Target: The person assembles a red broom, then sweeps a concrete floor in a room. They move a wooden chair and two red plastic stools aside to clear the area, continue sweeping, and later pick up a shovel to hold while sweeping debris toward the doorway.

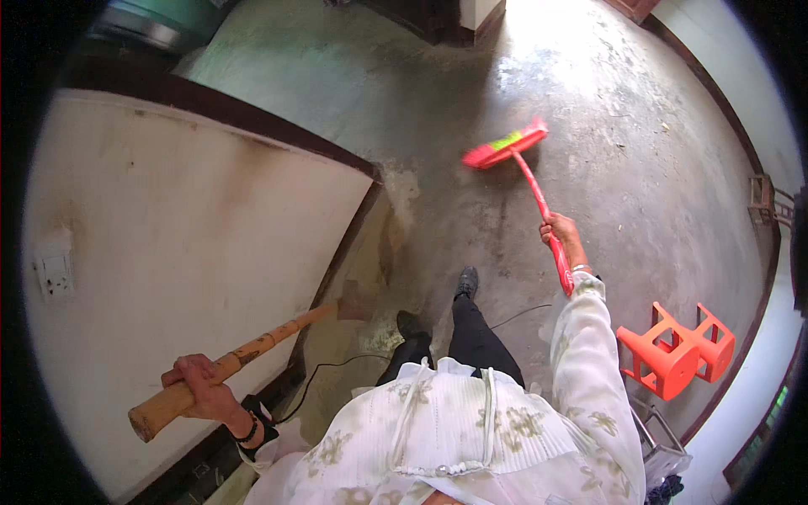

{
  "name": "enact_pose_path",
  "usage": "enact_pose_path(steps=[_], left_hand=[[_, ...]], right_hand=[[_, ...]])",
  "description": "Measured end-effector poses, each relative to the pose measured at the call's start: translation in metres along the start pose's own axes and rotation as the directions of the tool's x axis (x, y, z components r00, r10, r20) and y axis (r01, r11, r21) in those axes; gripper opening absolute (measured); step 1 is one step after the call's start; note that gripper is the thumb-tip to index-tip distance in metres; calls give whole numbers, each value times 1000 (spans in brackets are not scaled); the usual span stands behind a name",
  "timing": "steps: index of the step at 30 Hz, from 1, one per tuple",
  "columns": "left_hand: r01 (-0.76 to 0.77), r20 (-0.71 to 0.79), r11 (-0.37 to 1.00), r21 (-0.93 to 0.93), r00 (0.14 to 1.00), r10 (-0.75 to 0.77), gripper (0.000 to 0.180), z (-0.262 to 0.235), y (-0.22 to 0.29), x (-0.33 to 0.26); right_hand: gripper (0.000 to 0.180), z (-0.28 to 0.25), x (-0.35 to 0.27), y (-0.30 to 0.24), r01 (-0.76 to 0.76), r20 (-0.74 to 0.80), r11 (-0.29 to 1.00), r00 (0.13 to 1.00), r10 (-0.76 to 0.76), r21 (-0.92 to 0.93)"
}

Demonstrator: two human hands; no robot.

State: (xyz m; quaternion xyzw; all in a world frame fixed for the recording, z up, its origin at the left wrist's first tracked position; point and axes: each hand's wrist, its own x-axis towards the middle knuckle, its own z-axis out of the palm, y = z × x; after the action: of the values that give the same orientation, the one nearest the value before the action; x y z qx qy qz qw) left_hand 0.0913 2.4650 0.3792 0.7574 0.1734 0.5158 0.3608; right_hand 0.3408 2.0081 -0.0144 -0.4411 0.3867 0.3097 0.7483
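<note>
My right hand (561,232) grips the red handle of a broom (539,195). Its red head with a green strip (505,144) rests on the grey concrete floor ahead of me. My left hand (200,385) is closed around a thick bamboo pole (252,349). The pole runs from beside the white wall toward the floor near my feet, and its far end touches a brownish flat piece (353,301) low by the wall's base. My dark shoes (465,282) stand between the two tools.
A white wall (194,252) with a dark skirting and a wall socket (54,275) fills the left. An orange plastic stool (673,353) lies tipped over at the right. A thin dark cable (337,366) trails over the floor by my feet.
</note>
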Motion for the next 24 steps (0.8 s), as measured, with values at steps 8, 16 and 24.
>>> enact_pose_path(steps=[8,16,24], left_hand=[[-85,192,971,-224,973,130,21,35,31,4],[-26,133,956,-291,989,67,23,133,21,-6],[50,144,964,-261,989,-12,20,185,-8,-18]], right_hand=[[32,-35,-129,51,343,-26,732,897,-441,-588],[56,-19,-148,112,-98,80,990,991,107,-104],[55,-99,-119,118,-69,-174,997,983,63,-28]])
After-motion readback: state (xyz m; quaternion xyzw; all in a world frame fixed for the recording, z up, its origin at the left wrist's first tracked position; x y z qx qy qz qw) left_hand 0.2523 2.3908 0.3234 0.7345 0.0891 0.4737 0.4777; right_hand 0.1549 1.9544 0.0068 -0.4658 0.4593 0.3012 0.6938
